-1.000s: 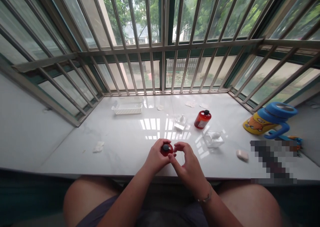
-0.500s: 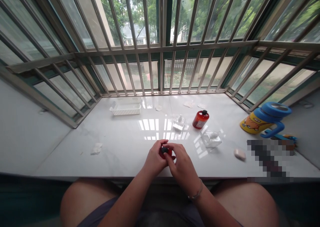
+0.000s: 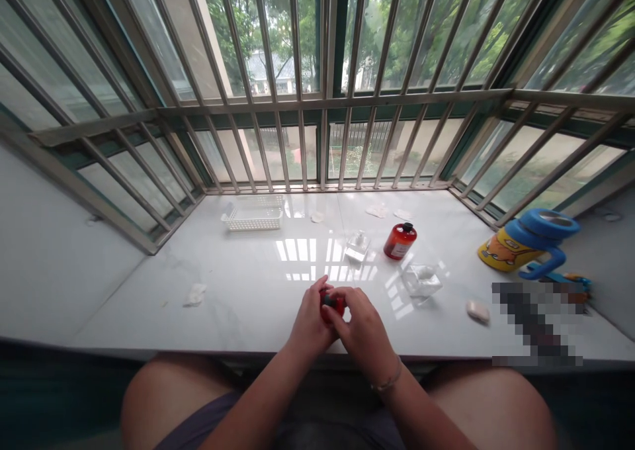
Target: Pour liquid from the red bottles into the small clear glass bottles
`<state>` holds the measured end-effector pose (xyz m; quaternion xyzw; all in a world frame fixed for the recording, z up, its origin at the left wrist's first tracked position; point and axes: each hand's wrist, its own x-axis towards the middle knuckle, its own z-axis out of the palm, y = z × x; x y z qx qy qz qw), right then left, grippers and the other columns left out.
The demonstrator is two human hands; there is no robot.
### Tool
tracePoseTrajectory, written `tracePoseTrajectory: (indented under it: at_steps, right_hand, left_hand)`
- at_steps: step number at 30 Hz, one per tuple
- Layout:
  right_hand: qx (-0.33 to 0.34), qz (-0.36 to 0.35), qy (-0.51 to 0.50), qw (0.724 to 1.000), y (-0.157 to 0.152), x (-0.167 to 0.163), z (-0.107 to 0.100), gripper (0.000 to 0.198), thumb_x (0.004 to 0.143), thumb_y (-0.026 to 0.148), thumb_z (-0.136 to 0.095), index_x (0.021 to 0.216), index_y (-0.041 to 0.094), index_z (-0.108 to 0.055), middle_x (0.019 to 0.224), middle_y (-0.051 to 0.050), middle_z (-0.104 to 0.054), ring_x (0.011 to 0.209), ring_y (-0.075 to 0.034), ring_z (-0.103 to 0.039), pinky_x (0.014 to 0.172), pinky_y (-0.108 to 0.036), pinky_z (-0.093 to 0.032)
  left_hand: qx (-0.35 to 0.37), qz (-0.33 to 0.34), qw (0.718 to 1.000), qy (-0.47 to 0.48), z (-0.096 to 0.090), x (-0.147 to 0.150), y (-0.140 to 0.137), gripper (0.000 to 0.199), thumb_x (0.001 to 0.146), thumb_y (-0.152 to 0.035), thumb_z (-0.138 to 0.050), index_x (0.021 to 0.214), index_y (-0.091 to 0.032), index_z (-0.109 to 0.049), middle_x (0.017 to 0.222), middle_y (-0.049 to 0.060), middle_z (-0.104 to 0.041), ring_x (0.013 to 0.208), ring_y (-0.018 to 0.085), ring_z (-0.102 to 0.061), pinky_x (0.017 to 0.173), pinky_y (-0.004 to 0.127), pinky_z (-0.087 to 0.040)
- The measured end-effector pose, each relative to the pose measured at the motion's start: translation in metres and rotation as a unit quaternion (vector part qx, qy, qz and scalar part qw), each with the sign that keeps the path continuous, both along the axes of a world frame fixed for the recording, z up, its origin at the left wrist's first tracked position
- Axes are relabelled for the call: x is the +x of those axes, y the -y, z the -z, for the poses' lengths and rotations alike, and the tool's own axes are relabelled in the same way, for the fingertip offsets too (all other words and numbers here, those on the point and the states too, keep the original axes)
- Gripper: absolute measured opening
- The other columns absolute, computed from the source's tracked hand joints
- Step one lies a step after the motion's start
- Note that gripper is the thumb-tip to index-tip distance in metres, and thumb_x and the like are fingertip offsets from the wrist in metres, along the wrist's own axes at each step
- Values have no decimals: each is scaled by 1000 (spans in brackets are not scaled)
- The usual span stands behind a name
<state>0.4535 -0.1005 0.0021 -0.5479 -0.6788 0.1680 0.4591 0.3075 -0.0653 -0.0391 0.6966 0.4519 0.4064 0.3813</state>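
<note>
A small red bottle (image 3: 325, 312) with a dark cap (image 3: 329, 300) is between my two hands, close to the table's front edge. My left hand (image 3: 310, 314) is wrapped round the bottle's side. The fingers and thumb of my right hand (image 3: 360, 314) are closed on the dark cap at the top. Beyond them stands a clear glass bottle (image 3: 356, 246). To its right is a larger red bottle (image 3: 400, 243) with a black cap and a pale label. A wider clear glass container (image 3: 421, 280) sits nearer, right of my right hand.
A white perforated basket (image 3: 253, 220) lies at the back left. Crumpled tissue (image 3: 195, 295) is at the left. On the right are a pale soap-like piece (image 3: 477, 312), a blue and yellow flask (image 3: 526, 238) and a blurred-out patch. Barred windows enclose the white table (image 3: 238, 317).
My left fingers have shifted a little, and more of the red bottle shows between my hands. My right hand stays at the cap. The whole view has moved slightly.
</note>
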Motion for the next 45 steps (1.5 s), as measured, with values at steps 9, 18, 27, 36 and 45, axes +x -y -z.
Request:
tracePoseTrajectory:
  at_steps: [9, 18, 27, 36, 45]
  right_hand:
    - [-27, 130, 18, 991, -10, 74, -12, 31, 98, 51, -71, 114, 26, -61, 106, -7, -74, 86, -24, -71, 77, -39, -58]
    - [-40, 265, 145, 953, -32, 147, -6, 37, 99, 55, -58, 122, 26, -59, 110, -10, -76, 96, -32, -72, 80, -44, -56]
    - [75, 142, 169, 973, -75, 116, -23, 33, 104, 43, -56, 128, 22, -62, 132, -17, -69, 131, -34, -63, 112, -52, -51]
    - [-143, 155, 238, 948, -168, 80, 20, 68, 98, 40, -62, 155, 7, -45, 138, -29, -60, 128, -43, -61, 109, -56, -48]
    - [-115, 88, 256, 956, -179, 8, 57, 78, 101, 35, -63, 166, 14, -25, 148, -24, -49, 145, -39, -43, 120, -52, -39]
  left_hand:
    - [206, -13, 969, -137, 36, -54, 20, 94, 92, -41, -83, 167, -31, -27, 161, 20, -50, 153, 41, -48, 123, 65, -46]
    - [311, -174, 915, -191, 27, -149, -18, 49, 100, -32, -71, 144, -24, -51, 141, 16, -65, 136, 36, -61, 115, 61, -52]
    - [292, -221, 915, -172, 30, -166, -19, 39, 103, -35, -66, 137, -22, -55, 134, 14, -67, 128, 33, -66, 112, 56, -56]
    - [300, -224, 903, -211, 30, -167, -16, 35, 102, -32, -66, 134, -22, -56, 132, 14, -69, 126, 32, -67, 111, 55, -55]
    - [134, -356, 832, -403, 52, -266, -55, 47, 102, -40, -43, 127, -6, -64, 139, 29, -66, 135, 43, -59, 118, 61, -45]
